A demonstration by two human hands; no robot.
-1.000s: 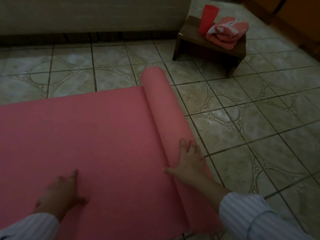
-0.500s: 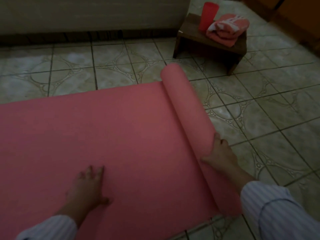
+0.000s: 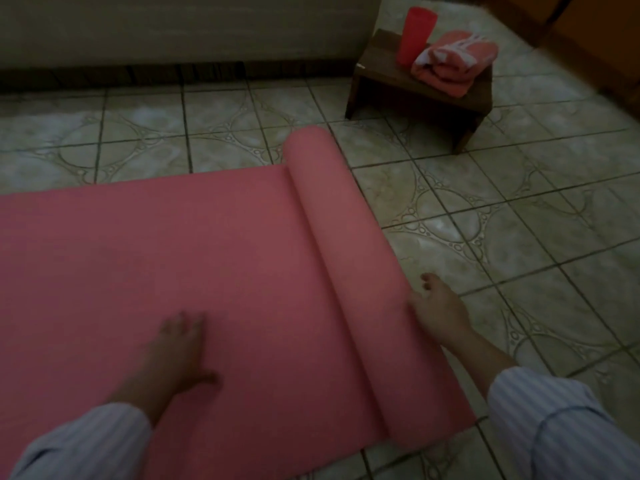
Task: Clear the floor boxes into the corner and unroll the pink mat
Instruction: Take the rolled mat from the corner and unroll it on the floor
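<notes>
The pink mat (image 3: 156, 258) lies flat across the tiled floor from the left edge to the middle. Its still-rolled part (image 3: 343, 244) runs from far centre down to the near right. My left hand (image 3: 176, 351) presses palm-down on the flat mat, fingers spread. My right hand (image 3: 438, 310) rests against the right side of the roll near its near end, fingers apart and touching it, not closed around it. No boxes are in view.
A low dark wooden stool (image 3: 419, 88) stands at the far right, carrying a red cup (image 3: 415, 32) and a folded pink towel (image 3: 453, 60). A pale wall (image 3: 173, 26) with a dark base runs along the far side. Patterned floor tiles (image 3: 519, 220) lie right of the roll.
The roll has travelled to the right and grown thinner as more mat lies flat. My right hand moved from on top of the roll to its right side. My left hand slid right.
</notes>
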